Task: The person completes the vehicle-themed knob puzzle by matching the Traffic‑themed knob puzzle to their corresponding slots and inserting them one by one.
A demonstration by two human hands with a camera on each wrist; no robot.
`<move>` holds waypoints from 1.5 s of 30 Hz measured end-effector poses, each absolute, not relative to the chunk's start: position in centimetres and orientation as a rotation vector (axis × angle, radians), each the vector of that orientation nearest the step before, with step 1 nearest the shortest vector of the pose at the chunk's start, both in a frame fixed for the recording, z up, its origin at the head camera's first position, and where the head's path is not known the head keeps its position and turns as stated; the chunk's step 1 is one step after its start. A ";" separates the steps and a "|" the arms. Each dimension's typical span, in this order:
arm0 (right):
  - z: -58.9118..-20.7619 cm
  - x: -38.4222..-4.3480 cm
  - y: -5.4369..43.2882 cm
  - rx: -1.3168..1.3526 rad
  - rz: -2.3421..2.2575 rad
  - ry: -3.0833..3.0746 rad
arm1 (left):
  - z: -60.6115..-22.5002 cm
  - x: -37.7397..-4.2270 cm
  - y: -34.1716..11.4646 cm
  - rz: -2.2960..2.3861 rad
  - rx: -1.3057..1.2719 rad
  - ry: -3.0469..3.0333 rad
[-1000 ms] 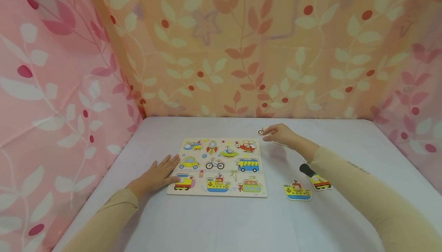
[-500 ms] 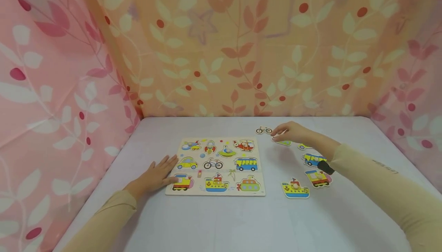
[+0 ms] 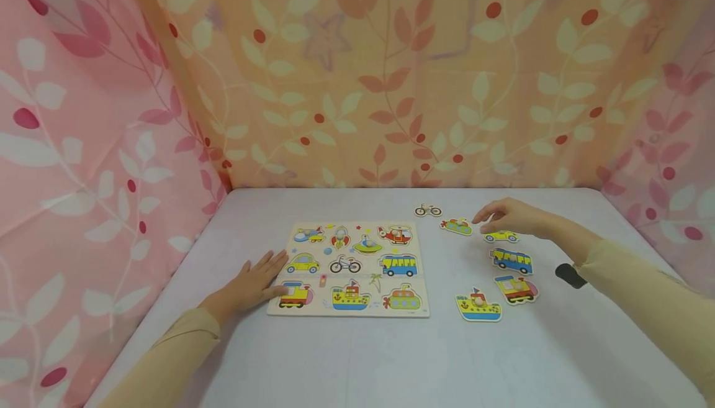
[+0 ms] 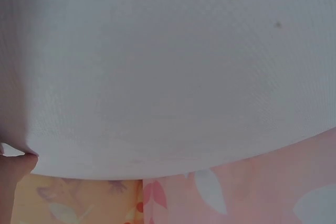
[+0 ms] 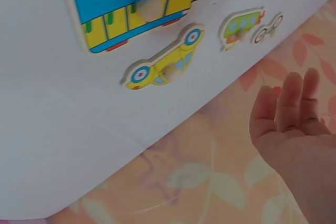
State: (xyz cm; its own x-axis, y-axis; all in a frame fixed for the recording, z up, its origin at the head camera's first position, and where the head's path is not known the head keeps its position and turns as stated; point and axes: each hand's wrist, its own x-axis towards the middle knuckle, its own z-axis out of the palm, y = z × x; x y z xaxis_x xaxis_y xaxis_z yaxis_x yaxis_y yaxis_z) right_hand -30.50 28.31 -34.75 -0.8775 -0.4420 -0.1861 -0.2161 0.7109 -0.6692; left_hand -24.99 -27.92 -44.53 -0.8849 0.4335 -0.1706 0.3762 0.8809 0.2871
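Note:
My left hand rests with spread, straight fingers on the left edge of a wooden puzzle board. Above the yellow car piece hovers my right hand, fingers relaxed and holding nothing; it hides part of that piece in the head view. Just left of its fingertips lies the submarine piece, with the bicycle piece beyond. In the right wrist view the same hand appears raised off the table, apart from the knobbed car piece and bus piece.
Nearer on the right lie a bus piece, a train piece and a ship piece. Plane, rocket, saucer and helicopter pieces sit in the board's top row. Flowered curtains surround the white table.
My right hand has moved rightward, from beside the bicycle piece past the submarine piece to over the car piece. The bus and car come into fuller sight. My left hand stays put.

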 end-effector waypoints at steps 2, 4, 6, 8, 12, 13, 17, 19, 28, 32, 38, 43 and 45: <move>-35.0 -30.6 29.3 -0.505 -0.942 2.589 | -44.5 -25.0 -27.9 0.365 0.620 2.822; -35.2 -30.6 30.2 -0.492 -0.936 2.593 | -44.4 -25.0 -27.9 0.360 0.623 2.822; -35.4 -30.7 31.0 -0.481 -0.932 2.597 | -44.5 -25.0 -28.0 0.359 0.622 2.821; -35.5 -30.7 31.7 -0.477 -0.935 2.605 | -44.5 -25.0 -28.0 0.364 0.619 2.820; -35.7 -30.7 32.6 -0.467 -0.944 2.610 | -44.6 -25.1 -28.0 0.367 0.617 2.819; -35.7 -30.7 32.8 -0.459 -0.952 2.607 | -44.7 -25.1 -28.1 0.366 0.618 2.818; -36.2 -30.7 33.3 -0.421 -0.990 2.584 | -44.8 -25.1 -28.1 0.363 0.617 2.816; -36.5 -30.7 33.5 -0.402 -1.012 2.575 | -44.8 -25.0 -28.1 0.364 0.615 2.815; -37.7 -31.0 34.4 -0.365 -1.019 2.608 | -44.7 -24.9 -27.9 0.348 0.609 2.818; -38.3 -31.3 34.8 -0.358 -0.987 2.646 | -44.7 -25.0 -27.9 0.350 0.610 2.815; -38.9 -31.4 35.3 -0.300 -0.972 2.669 | -44.8 -25.1 -28.1 0.330 0.616 2.821; -39.5 -31.5 35.6 -0.245 -0.987 2.666 | -44.9 -25.1 -28.1 0.346 0.619 2.820; -39.9 -31.8 35.8 -0.211 -0.999 2.658 | -44.9 -25.1 -28.1 0.344 0.619 2.820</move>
State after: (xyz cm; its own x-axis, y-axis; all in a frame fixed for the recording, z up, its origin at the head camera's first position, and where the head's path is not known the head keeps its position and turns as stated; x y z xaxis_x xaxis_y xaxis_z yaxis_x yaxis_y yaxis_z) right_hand -31.77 35.80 -39.93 -0.9463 -0.2369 -0.2198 -0.0333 0.7482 -0.6627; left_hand -25.09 -28.08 -44.93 -0.8833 0.4348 -0.1753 0.3800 0.8830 0.2757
